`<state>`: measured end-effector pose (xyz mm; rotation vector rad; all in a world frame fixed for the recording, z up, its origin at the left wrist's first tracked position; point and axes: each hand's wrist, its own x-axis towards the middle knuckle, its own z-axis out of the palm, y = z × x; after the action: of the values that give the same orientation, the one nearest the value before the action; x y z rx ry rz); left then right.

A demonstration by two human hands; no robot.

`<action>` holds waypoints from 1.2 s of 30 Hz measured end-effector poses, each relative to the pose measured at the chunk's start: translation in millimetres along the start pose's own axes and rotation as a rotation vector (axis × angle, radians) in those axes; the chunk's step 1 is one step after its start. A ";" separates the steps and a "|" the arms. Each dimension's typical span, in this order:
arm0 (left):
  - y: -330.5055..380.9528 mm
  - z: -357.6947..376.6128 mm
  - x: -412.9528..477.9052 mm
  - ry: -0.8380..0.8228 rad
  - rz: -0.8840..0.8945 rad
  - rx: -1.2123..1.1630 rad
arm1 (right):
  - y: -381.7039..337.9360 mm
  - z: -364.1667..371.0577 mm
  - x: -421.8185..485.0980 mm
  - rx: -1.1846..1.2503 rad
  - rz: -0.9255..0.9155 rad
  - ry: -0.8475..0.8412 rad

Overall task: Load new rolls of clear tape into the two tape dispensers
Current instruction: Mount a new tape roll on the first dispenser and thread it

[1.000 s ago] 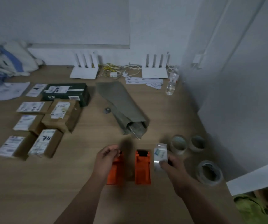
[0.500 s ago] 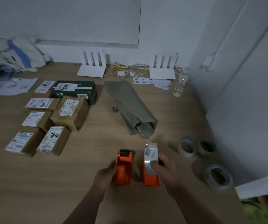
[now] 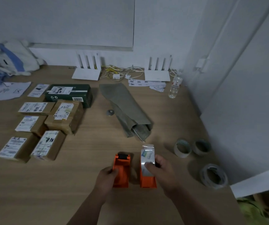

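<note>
Right hand (image 3: 161,171) grips wrapped clear tape roll (image 3: 147,158) over right orange dispenser (image 3: 148,181); left hand (image 3: 107,177) clasps left dispenser (image 3: 121,169). Next: probably unwrap, then seat it.

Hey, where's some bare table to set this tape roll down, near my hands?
Bare wood lies left of the left dispenser, below the parcels, and along the near edge of the table. A smaller patch sits between the grey sleeve and the dispensers. The right is crowded: spare rolls by the wall, another roll nearer.
</note>
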<state>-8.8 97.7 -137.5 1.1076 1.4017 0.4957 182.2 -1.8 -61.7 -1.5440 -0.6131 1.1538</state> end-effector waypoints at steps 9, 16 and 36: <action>40.8 14.9 -18.4 -0.010 0.192 -0.067 | -10.9 19.0 -3.4 -0.027 -0.056 -0.057; 65.2 23.3 -38.5 -0.035 0.260 -0.163 | -3.0 24.9 -8.7 0.030 -0.080 -0.059; 79.7 37.2 -64.7 -0.093 0.320 -0.127 | -6.7 22.0 -11.5 0.022 -0.145 0.138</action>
<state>39.9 67.9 -44.4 1.2402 1.1013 0.7426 159.0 0.1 -50.7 -1.5210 -0.6071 0.9341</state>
